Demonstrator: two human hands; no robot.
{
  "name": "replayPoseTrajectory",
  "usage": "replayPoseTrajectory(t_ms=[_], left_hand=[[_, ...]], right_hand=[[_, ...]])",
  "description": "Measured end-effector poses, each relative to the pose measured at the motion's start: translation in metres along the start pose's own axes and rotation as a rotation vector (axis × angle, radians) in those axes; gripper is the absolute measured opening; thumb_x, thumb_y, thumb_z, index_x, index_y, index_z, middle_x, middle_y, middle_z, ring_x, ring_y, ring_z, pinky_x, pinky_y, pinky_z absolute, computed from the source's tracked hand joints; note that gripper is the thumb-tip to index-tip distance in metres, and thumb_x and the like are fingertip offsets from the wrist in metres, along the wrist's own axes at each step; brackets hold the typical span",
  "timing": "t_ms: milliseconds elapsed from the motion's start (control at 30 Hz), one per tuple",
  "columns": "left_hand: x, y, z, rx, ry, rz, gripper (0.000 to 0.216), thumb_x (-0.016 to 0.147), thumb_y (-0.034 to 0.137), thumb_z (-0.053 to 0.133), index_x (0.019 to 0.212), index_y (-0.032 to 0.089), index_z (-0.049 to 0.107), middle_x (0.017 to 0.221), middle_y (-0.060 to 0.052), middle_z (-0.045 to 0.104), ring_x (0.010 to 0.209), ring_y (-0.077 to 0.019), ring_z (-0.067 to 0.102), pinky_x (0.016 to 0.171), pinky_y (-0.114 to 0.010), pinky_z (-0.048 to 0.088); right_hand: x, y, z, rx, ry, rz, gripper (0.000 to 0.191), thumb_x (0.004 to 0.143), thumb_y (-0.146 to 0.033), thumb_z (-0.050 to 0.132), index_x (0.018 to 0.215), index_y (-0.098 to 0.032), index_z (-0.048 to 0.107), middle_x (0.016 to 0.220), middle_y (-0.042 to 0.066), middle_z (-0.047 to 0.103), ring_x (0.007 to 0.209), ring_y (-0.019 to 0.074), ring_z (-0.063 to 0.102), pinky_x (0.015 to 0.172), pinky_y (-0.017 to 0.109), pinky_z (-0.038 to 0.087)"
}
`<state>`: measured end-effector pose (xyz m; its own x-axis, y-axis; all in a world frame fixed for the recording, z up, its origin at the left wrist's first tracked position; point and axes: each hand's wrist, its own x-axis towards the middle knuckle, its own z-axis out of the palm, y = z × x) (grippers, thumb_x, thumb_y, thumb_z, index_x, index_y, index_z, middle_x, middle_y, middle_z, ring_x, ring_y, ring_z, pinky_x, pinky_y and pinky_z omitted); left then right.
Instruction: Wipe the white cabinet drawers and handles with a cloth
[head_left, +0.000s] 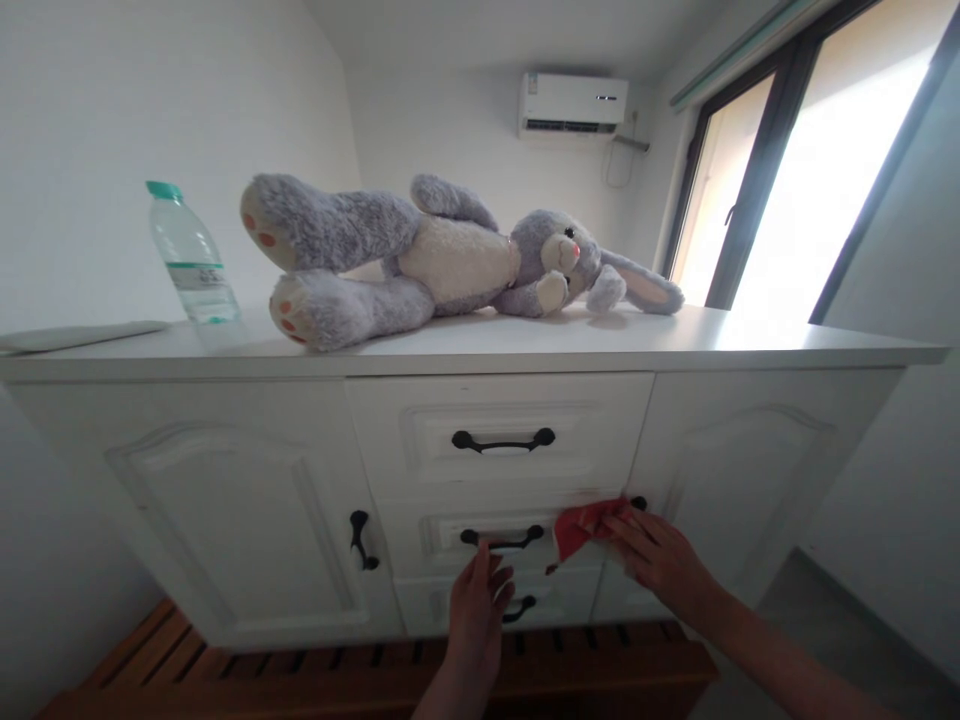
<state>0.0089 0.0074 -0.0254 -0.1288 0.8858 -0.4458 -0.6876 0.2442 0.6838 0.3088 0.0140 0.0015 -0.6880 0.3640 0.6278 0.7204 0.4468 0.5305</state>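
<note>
White-walled room with a white sideboard [480,345] filling the view, wooden slat floor [300,670] running under it; going left to right on top: flat pale pad [75,335] lying at the far left edge, water bottle [193,255] standing upright near the wall, grey plush bunny [442,260] lying on its side along the top with feet pointing left and ears trailing right, likely just parked there out of the way; air conditioner [574,103] hanging high on the back wall, window [810,160] glaring bright at right; down on the front, left hand [476,605] is reaching up by the middle drawer handle [502,538], fingers loosely spread and holding nothing, fingertips just below the handle, maybe bracing; right hand [660,560] is coming in from lower right, forearm angled up, fingers flattened and pressing a red cloth [581,530] against the drawer front's right end, just beside a small black knob [639,502]; cloth is bunched under the fingertips, held flat to keep contact with the panel
</note>
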Motion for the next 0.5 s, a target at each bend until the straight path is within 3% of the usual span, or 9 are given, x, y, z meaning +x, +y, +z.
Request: replayPoseTrajectory(t_ms=[100,200,300,400,500], left_hand=[[-0.012,-0.025,0.014,0.022,-0.106,-0.169,0.051,0.079,0.062,0.069,0.097,0.015,0.072,0.112,-0.013,0.075,0.086,-0.0215,0.073,0.075,-0.034,0.058],[-0.013,-0.056,0.025,0.066,-0.178,-0.328,0.056,0.089,0.063,0.054,0.113,0.014,0.069,0.109,-0.012,0.077,0.083,-0.0201,0.073,0.074,-0.032,0.055],[-0.007,-0.075,0.023,0.018,-0.255,-0.35,0.045,0.091,0.053,0.057,0.114,0.016,0.07,0.105,-0.009,0.079,0.088,-0.0184,0.074,0.076,-0.03,0.054],[0.0,-0.071,0.009,-0.124,-0.245,-0.288,0.025,0.091,0.035,0.063,0.106,0.017,0.073,0.097,-0.007,0.082,0.09,-0.0178,0.075,0.082,-0.03,0.056],[0.006,-0.05,-0.014,-0.184,-0.194,-0.2,0.016,0.089,0.023,0.064,0.098,0.017,0.075,0.093,-0.007,0.083,0.088,-0.0184,0.077,0.084,-0.031,0.059]], right_hand=[[-0.018,-0.024,0.019,0.026,-0.032,0.047,0.045,0.084,0.004,0.049,0.115,-0.02,0.071,0.121,0.004,0.072,0.111,0.0273,0.06,0.087,0.043,0.053],[-0.029,-0.053,0.04,0.072,-0.072,0.074,0.052,0.08,0.004,0.051,0.122,-0.02,0.068,0.125,0.004,0.071,0.112,0.028,0.06,0.088,0.042,0.054],[-0.026,-0.086,0.061,0.146,-0.083,0.095,0.046,0.083,0.0,0.053,0.124,-0.017,0.066,0.124,0.007,0.07,0.112,0.0275,0.06,0.089,0.042,0.054],[-0.004,-0.116,0.076,0.251,-0.07,0.133,0.042,0.086,-0.002,0.055,0.125,-0.014,0.064,0.119,0.008,0.071,0.108,0.0252,0.062,0.089,0.038,0.055],[0.031,-0.141,0.083,0.377,-0.068,0.136,0.038,0.089,-0.006,0.058,0.126,-0.013,0.062,0.115,0.007,0.072,0.109,0.0243,0.063,0.092,0.037,0.056]])
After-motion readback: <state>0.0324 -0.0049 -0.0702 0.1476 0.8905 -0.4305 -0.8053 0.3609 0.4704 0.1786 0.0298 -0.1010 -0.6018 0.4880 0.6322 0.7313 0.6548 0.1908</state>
